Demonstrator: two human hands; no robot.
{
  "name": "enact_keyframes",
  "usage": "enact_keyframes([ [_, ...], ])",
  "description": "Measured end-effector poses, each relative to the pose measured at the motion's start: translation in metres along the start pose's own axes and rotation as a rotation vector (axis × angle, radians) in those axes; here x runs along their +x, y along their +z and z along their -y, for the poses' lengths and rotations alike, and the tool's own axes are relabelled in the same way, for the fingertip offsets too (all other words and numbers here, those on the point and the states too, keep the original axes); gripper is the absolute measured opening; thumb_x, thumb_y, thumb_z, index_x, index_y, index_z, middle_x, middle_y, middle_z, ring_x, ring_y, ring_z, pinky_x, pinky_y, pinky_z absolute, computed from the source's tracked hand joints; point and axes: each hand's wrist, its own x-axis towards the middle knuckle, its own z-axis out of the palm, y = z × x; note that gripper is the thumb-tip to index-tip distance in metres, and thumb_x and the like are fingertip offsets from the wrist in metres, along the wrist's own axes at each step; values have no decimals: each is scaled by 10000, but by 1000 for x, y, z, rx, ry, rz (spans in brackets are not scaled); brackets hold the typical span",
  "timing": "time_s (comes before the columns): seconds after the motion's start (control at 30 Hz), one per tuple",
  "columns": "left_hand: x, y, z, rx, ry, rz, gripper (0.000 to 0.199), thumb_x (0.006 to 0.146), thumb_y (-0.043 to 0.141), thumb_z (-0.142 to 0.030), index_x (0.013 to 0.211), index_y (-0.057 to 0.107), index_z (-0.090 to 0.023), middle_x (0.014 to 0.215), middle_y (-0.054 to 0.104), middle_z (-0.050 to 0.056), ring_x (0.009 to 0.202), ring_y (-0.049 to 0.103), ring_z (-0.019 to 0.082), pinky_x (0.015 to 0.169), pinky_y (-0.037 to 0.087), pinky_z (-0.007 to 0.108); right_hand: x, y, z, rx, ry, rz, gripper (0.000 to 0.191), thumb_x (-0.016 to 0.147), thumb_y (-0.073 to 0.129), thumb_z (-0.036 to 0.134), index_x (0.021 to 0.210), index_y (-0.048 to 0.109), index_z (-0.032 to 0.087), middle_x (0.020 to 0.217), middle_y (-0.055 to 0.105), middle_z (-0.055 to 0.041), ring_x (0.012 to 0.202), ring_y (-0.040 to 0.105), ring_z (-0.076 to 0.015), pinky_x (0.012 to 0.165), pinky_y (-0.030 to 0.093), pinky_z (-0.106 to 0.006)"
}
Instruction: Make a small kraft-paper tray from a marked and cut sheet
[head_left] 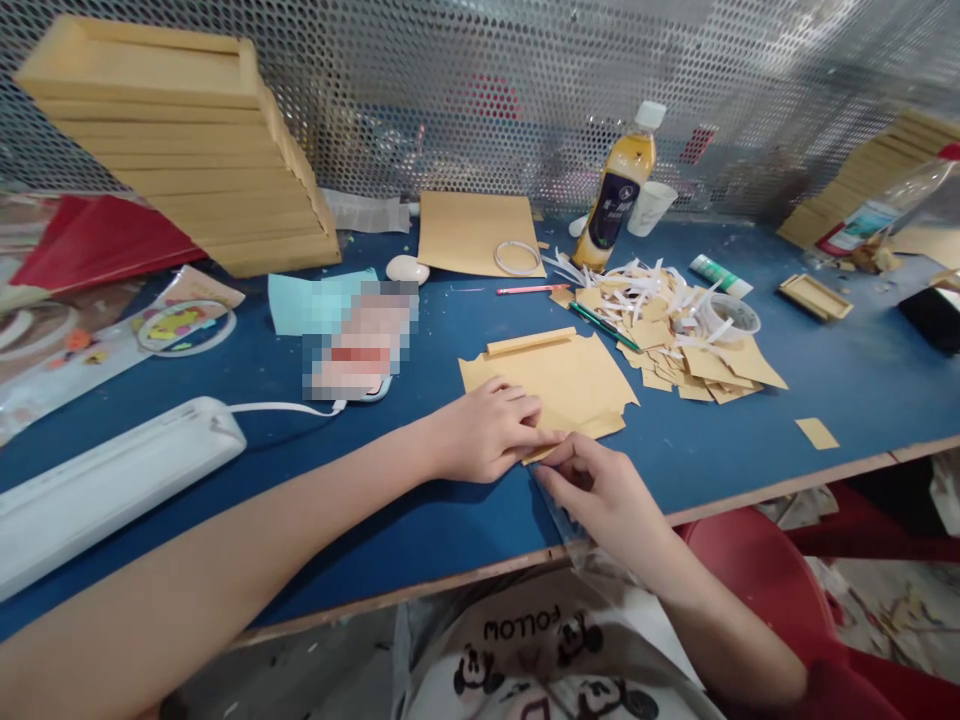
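Cardboard, 1 pc., tan, flat w/ notched corners, far edge rolled into a narrow strip, on blue worktop in front of person. L hand palm-down on it, fingers loosely bent; R hand nearly closed, thumb & fingertips pinching near edge. Approx. beyond: 2 bottles, 1 cup, 1 tube, 1 pink pencil, 1 phone

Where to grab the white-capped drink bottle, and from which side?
I'd wrap the bottle around its dark label, from the left: it stands upright with a rounded body, while the white cup crowds its right and paper scraps spread by its foot.
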Motion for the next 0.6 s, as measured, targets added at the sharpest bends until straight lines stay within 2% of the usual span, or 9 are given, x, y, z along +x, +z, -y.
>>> enact_keyframes([
  [0.27, 1, 1, 1, -4, 5, -17, 137, 900, 489, -221, 898, 625, -209, 900, 533, 49, 838, 479, 204, 834, 318, 361, 8, 3, 8, -25, 28, 27, 137, 825, 576, 245, 706, 539, 189, 561, 536, 40, 476, 469, -94, 448, 346, -196],
  [0.37, 0, 1, 1, 3, 4, -9, 124, 888, 502, -222, 879, 624, -203, 912, 534, 51, 852, 479, 208, 853, 314, 368, 10, 2, 7, -36, 37, 44, 154, 828, 571, 244, 695, 510, 198, 519, 504, 57, 431, 452, -87, 430, 343, -191],
  [0.5, 0, 2, 2, 13, 7, 1, 233, 895, 497, -219, 1082, 633, -249, 931, 537, 53, 872, 480, 215, 852, 309, 366, 9, -6, 3, -35, 56, 12, 151, 838, 567, 263, 714, 507, 201, 518, 506, 62, 414, 454, -86, 419, 350, -190],
  [0.6, 0, 2, 2, 18, 13, 7, 381, 906, 480, -209, 1266, 561, -303, 943, 537, 50, 880, 481, 215, 850, 304, 362, 6, -15, -2, -37, 90, -38, 180, 840, 582, 290, 707, 499, 200, 516, 493, 65, 403, 456, -85, 410, 353, -192],
])
